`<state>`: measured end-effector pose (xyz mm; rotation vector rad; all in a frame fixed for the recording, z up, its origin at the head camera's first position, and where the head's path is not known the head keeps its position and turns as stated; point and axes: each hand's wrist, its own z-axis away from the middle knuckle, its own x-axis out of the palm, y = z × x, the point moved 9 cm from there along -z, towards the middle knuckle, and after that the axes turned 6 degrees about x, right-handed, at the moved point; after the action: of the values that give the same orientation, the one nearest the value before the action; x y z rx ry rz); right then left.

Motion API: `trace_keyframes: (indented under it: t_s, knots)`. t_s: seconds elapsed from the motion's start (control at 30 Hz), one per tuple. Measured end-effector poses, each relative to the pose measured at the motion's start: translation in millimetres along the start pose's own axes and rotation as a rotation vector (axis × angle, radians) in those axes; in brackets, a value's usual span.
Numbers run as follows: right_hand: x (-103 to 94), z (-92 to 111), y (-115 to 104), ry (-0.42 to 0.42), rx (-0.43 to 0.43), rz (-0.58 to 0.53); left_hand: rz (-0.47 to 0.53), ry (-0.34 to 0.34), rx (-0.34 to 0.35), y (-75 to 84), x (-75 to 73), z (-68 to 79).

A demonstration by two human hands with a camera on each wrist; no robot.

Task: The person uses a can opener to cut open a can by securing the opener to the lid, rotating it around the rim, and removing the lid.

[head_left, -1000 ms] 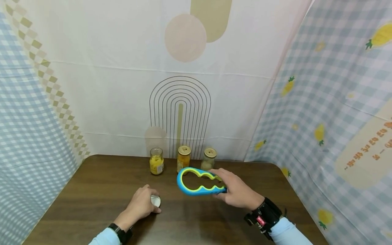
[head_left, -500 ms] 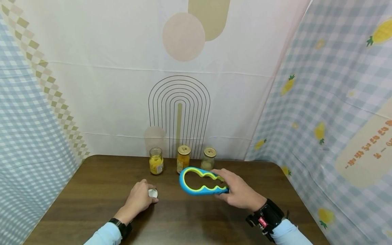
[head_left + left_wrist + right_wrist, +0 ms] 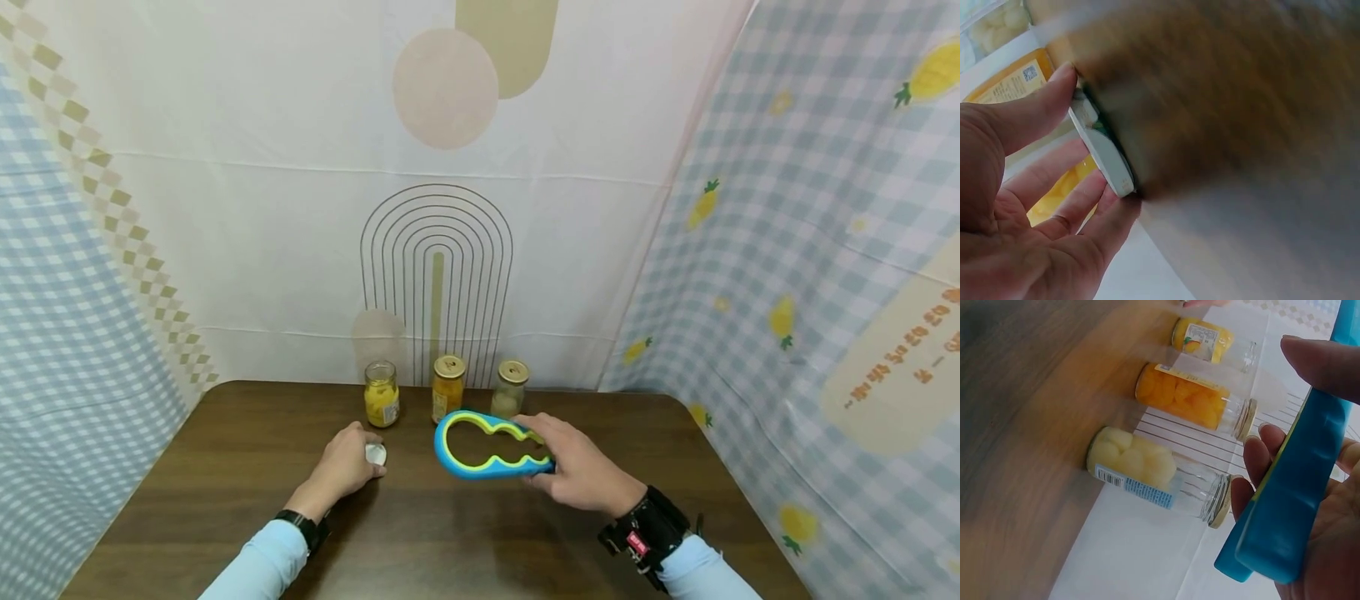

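My left hand pinches a jar lid between thumb and fingers, low over the table, its white side showing. In the left wrist view the lid appears nearly edge-on. My right hand grips a blue and lime jar opener by its handle ends, holding it up in front of the jars. Just beyond my left hand stands a lidless glass jar of yellow fruit. Beside it are a gold-lidded jar of orange fruit and a gold-lidded jar of pale round fruit, partly hidden by the opener.
The jars stand in a row near the back edge of the brown wooden table. A white patterned cloth hangs behind them. Checked cloths enclose the sides.
My left hand has moved forward with the lid, closer to the lidless jar. The right hand and opener have stayed almost in place.
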<state>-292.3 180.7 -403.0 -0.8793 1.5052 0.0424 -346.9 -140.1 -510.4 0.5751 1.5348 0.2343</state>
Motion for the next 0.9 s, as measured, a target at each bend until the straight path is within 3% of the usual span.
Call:
trace_keyframes:
  t_s: [0.3,0.9]
  knots:
    - [6.0,3,1,-0.016,0.017,-0.003,0.018,0.001,-0.006,-2.8,-0.6,6.0]
    - [-6.2,9,2,0.024,0.002,-0.008,0.047,0.0,-0.059,2.9,-1.6,6.6]
